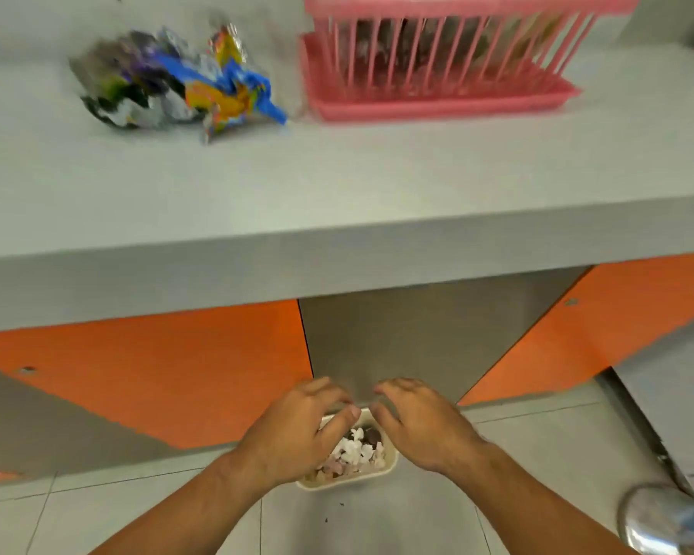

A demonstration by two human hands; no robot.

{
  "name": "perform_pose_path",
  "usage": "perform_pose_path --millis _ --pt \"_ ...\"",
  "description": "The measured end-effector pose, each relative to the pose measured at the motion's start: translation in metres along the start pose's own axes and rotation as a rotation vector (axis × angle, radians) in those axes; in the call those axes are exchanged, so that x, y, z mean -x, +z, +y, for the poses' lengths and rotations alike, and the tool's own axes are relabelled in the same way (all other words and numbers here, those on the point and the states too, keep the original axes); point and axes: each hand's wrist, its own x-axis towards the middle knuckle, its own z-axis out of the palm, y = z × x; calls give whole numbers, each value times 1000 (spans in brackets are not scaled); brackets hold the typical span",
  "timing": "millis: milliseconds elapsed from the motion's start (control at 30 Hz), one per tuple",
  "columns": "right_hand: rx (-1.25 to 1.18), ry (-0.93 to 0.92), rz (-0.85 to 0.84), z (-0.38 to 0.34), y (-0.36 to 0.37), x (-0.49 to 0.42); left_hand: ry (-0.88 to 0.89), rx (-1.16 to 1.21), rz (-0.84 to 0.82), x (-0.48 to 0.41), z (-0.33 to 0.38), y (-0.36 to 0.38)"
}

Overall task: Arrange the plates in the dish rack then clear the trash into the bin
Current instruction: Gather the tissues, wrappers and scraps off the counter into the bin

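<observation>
a: left hand (297, 432)?
b: hovering low over the cream bin (392, 460) on the tiled floor (377, 522), fingers loosely spread, gripping nothing. covers the bin's left side.

a: right hand (421, 426)?
b: just beside the left, fingers relaxed too, nothing in them. hides the bin's far right corner.

a: inside the bin?
b: white and pinkish scraps (355, 454), something dark behind them. too small to name.

a: trash up top?
b: crumpled wrappers (177, 82) lying on the grey tabletop (257, 194), left of the pink dish rack (437, 102) and near its corner. smeared by blur, print unreadable.

a: plates (417, 46)?
b: showing only as dark and brownish blurs behind the rack's bars. cannot tell how many, or how tilted. rack top cut off by the frame edge.

a: lower right corner?
b: shiny metal thing (666, 522), blurred and cropped. cannot say what.
</observation>
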Motion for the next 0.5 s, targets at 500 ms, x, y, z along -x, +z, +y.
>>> perform_pose_path --millis 500 --pt "-19 -112 243 -116 -250 53 126 -21 327 7 139 -209"
